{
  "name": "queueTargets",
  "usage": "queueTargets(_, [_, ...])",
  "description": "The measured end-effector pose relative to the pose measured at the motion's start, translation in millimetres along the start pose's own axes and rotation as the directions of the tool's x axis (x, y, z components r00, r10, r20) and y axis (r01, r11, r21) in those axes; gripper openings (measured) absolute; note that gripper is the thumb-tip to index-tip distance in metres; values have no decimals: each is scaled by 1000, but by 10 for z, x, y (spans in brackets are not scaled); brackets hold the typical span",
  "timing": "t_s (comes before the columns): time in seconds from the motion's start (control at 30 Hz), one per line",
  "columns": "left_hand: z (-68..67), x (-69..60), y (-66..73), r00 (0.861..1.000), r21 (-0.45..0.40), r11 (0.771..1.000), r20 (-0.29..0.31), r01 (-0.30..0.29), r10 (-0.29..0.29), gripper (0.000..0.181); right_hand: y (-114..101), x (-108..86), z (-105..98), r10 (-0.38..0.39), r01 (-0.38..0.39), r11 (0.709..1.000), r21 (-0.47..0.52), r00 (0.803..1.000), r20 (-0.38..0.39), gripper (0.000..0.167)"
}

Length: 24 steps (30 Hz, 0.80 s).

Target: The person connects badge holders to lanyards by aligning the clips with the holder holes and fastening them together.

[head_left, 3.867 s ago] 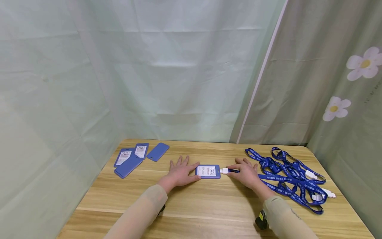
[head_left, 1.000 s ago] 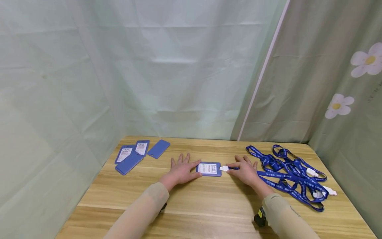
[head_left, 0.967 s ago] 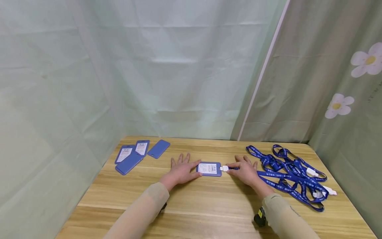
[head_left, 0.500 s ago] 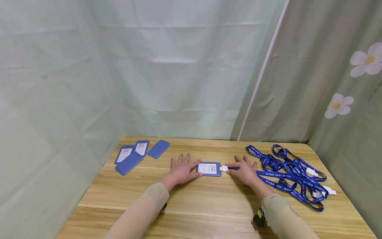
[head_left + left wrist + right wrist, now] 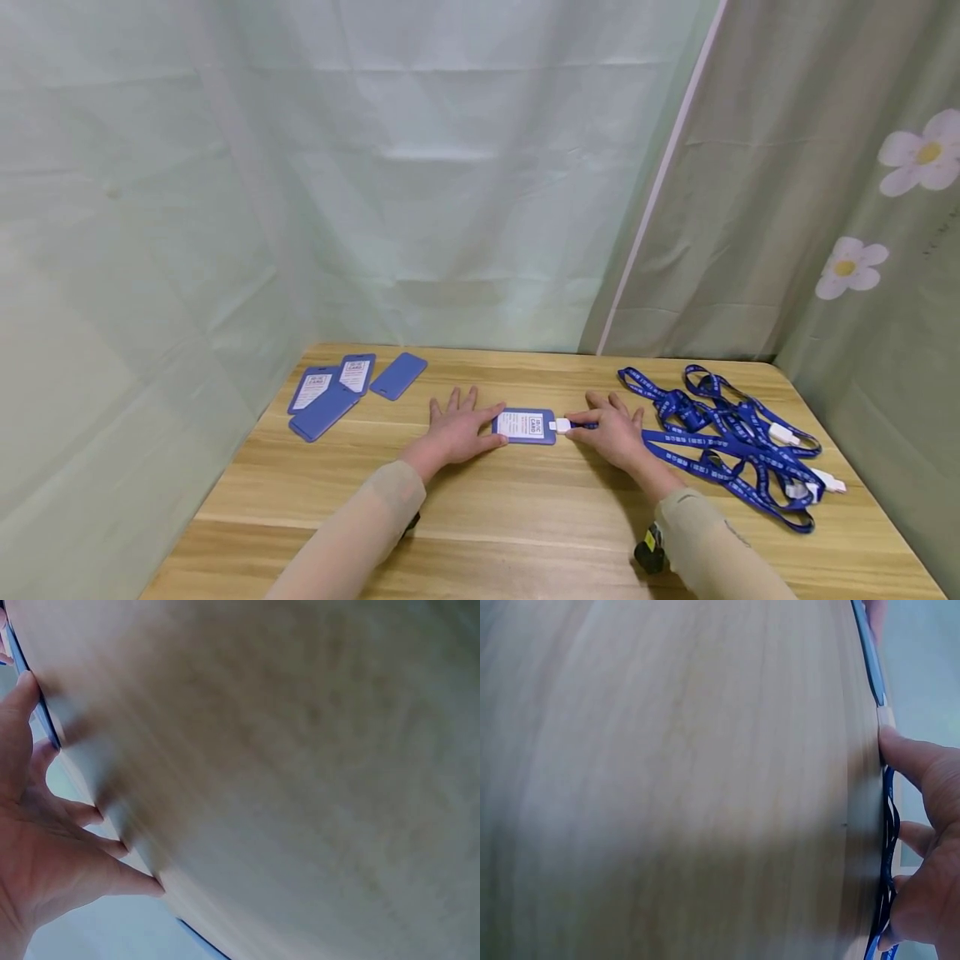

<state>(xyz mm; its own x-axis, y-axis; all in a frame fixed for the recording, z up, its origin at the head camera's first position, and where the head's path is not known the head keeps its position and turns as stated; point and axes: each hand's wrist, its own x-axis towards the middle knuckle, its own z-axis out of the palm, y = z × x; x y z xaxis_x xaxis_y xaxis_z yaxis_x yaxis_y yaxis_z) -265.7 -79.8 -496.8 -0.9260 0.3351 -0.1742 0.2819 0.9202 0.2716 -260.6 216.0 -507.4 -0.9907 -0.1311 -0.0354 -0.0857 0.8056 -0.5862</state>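
A blue card holder (image 5: 525, 426) with a white printed card lies flat in the middle of the table. My left hand (image 5: 454, 435) has its fingers spread on the wood, with thumb and index finger at the holder's left end. My right hand (image 5: 613, 433) pinches the white clip (image 5: 562, 426) of a blue lanyard (image 5: 697, 440) between thumb and index finger. The clip's tip meets the holder's slotted right end; whether it passes into the slot cannot be told. In the right wrist view the thumb (image 5: 907, 754) rests against the clip (image 5: 885, 716).
Several blue card holders (image 5: 324, 412) lie at the back left, some overlapping; one (image 5: 399, 376) lies apart. Tangled blue lanyards (image 5: 750, 433) with white clips (image 5: 783, 434) cover the right side of the wooden table (image 5: 480, 533). A curtain (image 5: 465, 183) hangs behind.
The right hand has shifted slightly left with the clip, whose tip now meets the holder's slotted end. The left hand and the holder have stayed almost in place.
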Motion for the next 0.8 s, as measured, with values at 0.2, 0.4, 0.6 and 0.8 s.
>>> queueTargets(0.2, [-3, -28, -18, 1000, -10, 1000, 2, 4, -4, 69, 19, 4, 14, -9, 9, 1000, 5, 1000, 10, 32])
queueTargets(0.4, [-19, -65, -82, 1000, 22, 1000, -8, -3, 3, 71, 27, -9, 1, -37, 37, 999, -9, 999, 19, 30])
queueTargets(0.6, [-112, -120, -208, 999, 44, 998, -20, -48, 49, 69, 41, -12, -41, -39, 39, 999, -17, 999, -4, 23])
queueTargets(0.8, [-167, -156, -395, 1000, 35, 999, -9, -30, 30, 68, 55, -26, -68, -41, 41, 999, -36, 999, -6, 21])
